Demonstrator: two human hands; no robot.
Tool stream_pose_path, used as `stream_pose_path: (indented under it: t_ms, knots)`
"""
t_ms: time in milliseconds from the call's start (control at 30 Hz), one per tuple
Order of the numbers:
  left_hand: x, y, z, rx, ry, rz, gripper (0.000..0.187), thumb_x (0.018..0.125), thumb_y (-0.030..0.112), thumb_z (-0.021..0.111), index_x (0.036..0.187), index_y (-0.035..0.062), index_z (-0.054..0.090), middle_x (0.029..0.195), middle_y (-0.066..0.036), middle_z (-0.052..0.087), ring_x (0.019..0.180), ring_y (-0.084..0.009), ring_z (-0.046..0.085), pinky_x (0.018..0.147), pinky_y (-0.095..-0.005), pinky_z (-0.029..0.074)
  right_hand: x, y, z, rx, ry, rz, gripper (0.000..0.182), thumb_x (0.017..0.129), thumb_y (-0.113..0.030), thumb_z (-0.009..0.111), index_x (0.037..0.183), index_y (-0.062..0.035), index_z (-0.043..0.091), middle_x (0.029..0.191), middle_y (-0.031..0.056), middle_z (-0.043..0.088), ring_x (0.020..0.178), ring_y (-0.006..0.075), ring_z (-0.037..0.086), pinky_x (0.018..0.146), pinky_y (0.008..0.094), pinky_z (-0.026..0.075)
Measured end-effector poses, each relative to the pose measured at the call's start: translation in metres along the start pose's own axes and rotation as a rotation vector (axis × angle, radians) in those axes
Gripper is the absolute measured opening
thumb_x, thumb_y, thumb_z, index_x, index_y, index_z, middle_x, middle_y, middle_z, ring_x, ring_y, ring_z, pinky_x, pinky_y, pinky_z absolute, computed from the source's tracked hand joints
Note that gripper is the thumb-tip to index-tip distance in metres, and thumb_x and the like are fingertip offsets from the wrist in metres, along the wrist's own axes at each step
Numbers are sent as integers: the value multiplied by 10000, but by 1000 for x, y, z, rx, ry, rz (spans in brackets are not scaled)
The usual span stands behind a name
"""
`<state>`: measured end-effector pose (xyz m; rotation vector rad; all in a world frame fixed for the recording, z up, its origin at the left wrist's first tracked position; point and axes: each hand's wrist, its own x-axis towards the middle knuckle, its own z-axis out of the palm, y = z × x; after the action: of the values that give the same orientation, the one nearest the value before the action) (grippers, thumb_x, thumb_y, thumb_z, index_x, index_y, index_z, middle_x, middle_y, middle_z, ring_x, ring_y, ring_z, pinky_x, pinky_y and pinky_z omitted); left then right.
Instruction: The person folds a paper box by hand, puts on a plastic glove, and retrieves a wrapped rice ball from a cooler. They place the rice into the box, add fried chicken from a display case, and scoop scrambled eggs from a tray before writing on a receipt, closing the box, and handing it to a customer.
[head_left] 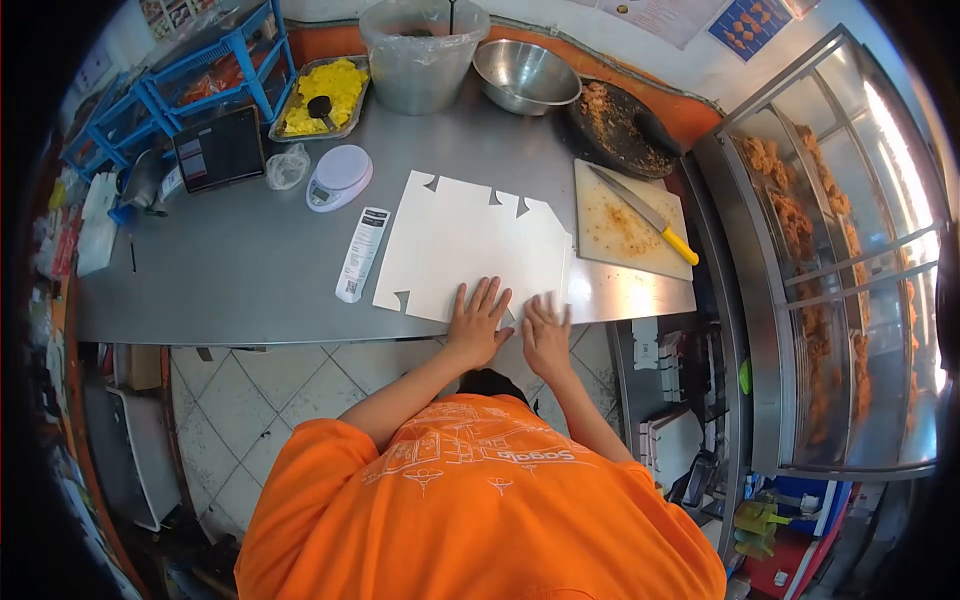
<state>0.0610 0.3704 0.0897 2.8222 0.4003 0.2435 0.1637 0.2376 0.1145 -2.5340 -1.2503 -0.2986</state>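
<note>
A flat white cardboard sheet (480, 235) with cut notches along its edges lies on the steel table, near its front edge. My left hand (478, 322) rests flat on the sheet's near edge, fingers spread. Just to the right, my right hand (546, 335) touches the near right part of the sheet; its fingers are stretched out and slightly blurred. Neither hand grips anything that I can see. Left of the sheet is a printed paper receipt (362, 255), and beyond that a white kitchen scale (340, 177).
A yellow-handled knife (645, 215) lies on a cutting board (610, 235) at right. Along the back are a yellow-filled tray (360, 118), a plastic-lined bucket (420, 75), a steel bowl (525, 78) and a dark stone mortar (600, 145). A glass food cabinet (770, 400) stands far right.
</note>
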Motion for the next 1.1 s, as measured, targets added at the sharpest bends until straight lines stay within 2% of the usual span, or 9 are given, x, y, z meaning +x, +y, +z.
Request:
stream_pose_path:
  t_ms: [67, 100, 233, 300, 433, 533, 700, 900, 1100]
  knots:
    - [1, -3, 1, -37, -6, 17, 677, 886, 436, 494, 1428, 80, 301, 1505, -143, 219, 1407, -271, 159, 1120, -520, 79, 32, -3, -19, 479, -478, 102, 298, 914, -180, 431, 935, 9, 661, 965, 199, 641, 967, 369, 591, 1085, 458, 276]
    - [3, -7, 4, -184, 50, 11, 658, 877, 369, 526, 1406, 37, 317, 1484, -159, 260, 1395, -291, 192, 1119, -513, 90, 42, -1, -7, 622, -152, 71, 317, 898, -170, 468, 713, 23, 638, 702, 188, 607, 674, 378, 580, 920, 409, 444]
    - [11, -28, -26, -308, 179, -82, 621, 868, 267, 539, 1382, -4, 319, 1442, -199, 317, 1363, -341, 253, 1116, -505, 113, 112, 16, 14, 566, 41, 207, 183, 870, -147, 537, 900, 10, 627, 823, 189, 613, 831, 363, 571, 746, 446, 428]
    - [16, -37, -30, -225, 249, -195, 636, 866, 267, 541, 1381, -25, 309, 1442, -215, 308, 1367, -344, 245, 1116, -507, 112, 140, -4, 37, 650, 300, 110, 239, 863, -139, 562, 1046, 15, 564, 995, 181, 590, 968, 342, 527, 824, 413, 420]
    - [19, -48, -27, -17, 196, -345, 750, 848, 353, 557, 1384, -84, 266, 1449, -242, 278, 1380, -346, 218, 1119, -509, 100, 135, -72, 93, 1213, -3, -55, 510, 890, -102, 512, 1331, 49, 304, 1367, 242, 319, 1267, 368, 343, 1046, 435, 306]
    - [24, -54, -25, 72, 78, -367, 831, 823, 449, 566, 1384, -87, 267, 1465, -224, 259, 1388, -335, 199, 1120, -509, 94, 164, -65, 114, 1034, 32, -233, 533, 893, -100, 506, 1344, 63, 275, 1427, 267, 227, 1313, 395, 284, 1066, 445, 281]
    - [21, -48, -30, 44, 100, -365, 828, 819, 457, 571, 1382, -76, 284, 1469, -222, 251, 1386, -337, 200, 1118, -510, 97, 230, -49, 108, 1004, -15, -67, 537, 896, -142, 505, 1334, 84, 291, 1467, 279, 130, 1348, 413, 214, 1084, 442, 247]
    - [24, -49, -29, 51, 89, -383, 826, 820, 465, 561, 1388, -65, 283, 1470, -221, 249, 1385, -342, 202, 1117, -514, 98, 159, -67, 103, 1031, -178, -400, 582, 894, -153, 514, 1371, 69, 265, 1465, 278, 146, 1369, 388, 184, 1110, 440, 186]
    - [20, -47, -29, 41, 76, -385, 831, 824, 472, 554, 1398, -54, 266, 1473, -219, 244, 1380, -350, 212, 1111, -511, 126, 228, -34, 121, 1134, -46, -87, 754, 882, -103, 519, 1444, 38, 37, 1459, 262, 189, 1380, 358, 187, 1119, 440, 148]
